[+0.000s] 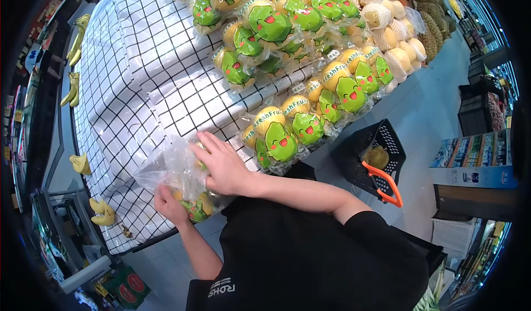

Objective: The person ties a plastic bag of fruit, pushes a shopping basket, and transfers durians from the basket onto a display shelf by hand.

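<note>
A clear plastic bag (160, 171) is at the near edge of the display stand, with wrapped yellow fruit (198, 208) bearing green cartoon print inside it. Low on the bag's side, my left hand (171, 205) has its fingers closed on the film. My right hand (225, 166) lies over the other side of the bag, fingers bent around the plastic and partly hiding the contents. The bag's loose film spreads out toward the left. Just right of my right hand sits a row of wrapped fruit packs (279, 141) with the same green cartoon print.
Black-and-white checked cloth (149, 62) covers the stand. More printed fruit packs (271, 23) are stacked behind, beside net-wrapped fruit (395, 31) and durians (428, 12). On the floor at right stands a black basket (354, 150) with an orange handle. Bananas (102, 212) line the left edge.
</note>
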Action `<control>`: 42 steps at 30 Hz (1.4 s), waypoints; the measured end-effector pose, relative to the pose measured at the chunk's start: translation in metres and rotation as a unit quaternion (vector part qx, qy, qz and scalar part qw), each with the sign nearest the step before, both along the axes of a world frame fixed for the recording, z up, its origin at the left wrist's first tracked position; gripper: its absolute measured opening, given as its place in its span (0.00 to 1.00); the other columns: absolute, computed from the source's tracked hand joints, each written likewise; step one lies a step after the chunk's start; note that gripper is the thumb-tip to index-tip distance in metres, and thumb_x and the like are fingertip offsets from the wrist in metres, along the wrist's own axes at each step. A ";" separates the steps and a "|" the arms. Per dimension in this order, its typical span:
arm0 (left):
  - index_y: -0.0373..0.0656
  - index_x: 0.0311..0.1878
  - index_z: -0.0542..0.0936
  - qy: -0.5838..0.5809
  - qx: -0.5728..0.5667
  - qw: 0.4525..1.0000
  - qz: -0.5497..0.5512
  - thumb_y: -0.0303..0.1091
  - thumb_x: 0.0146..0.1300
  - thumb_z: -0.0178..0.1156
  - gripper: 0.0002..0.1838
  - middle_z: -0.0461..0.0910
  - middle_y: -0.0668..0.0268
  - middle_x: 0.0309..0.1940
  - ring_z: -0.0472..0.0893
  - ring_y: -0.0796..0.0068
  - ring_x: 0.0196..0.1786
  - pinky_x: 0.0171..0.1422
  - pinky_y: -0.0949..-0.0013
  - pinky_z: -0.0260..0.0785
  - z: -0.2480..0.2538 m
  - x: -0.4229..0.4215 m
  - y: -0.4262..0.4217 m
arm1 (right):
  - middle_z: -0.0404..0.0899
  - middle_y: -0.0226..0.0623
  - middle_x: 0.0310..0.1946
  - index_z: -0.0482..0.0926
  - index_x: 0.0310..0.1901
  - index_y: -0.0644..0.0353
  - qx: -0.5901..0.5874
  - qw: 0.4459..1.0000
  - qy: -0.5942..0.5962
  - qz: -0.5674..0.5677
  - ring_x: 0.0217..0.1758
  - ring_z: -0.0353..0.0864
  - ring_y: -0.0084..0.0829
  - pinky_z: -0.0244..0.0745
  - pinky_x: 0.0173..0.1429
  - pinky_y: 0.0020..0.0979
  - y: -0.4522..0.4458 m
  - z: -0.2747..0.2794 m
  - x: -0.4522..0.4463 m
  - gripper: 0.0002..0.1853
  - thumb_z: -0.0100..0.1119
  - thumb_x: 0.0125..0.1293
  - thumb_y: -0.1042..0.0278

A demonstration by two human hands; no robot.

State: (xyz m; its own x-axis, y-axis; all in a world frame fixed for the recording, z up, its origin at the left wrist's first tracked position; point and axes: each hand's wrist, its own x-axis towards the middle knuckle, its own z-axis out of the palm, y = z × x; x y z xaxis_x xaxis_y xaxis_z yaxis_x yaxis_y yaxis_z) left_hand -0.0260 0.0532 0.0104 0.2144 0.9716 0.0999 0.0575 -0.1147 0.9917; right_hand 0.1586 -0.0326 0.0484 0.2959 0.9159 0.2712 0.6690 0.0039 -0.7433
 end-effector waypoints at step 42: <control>0.25 0.64 0.68 0.102 0.192 0.976 -0.012 0.30 0.70 0.47 0.23 0.67 0.47 0.66 0.67 0.56 0.69 0.71 0.58 0.59 -0.014 -0.016 -0.053 | 0.59 0.59 0.68 0.69 0.63 0.63 0.019 0.997 -0.070 0.033 0.75 0.52 0.58 0.50 0.73 0.59 -0.049 0.009 -0.016 0.31 0.63 0.59 0.61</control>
State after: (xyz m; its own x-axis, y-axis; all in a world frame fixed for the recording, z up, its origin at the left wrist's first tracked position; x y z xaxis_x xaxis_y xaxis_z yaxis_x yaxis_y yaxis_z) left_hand -0.0422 0.0005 -0.0041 0.2907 0.8652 0.4086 0.2423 -0.4797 0.8433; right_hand 0.1424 -0.0815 0.0569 0.1923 0.9204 0.3406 0.7635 0.0777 -0.6411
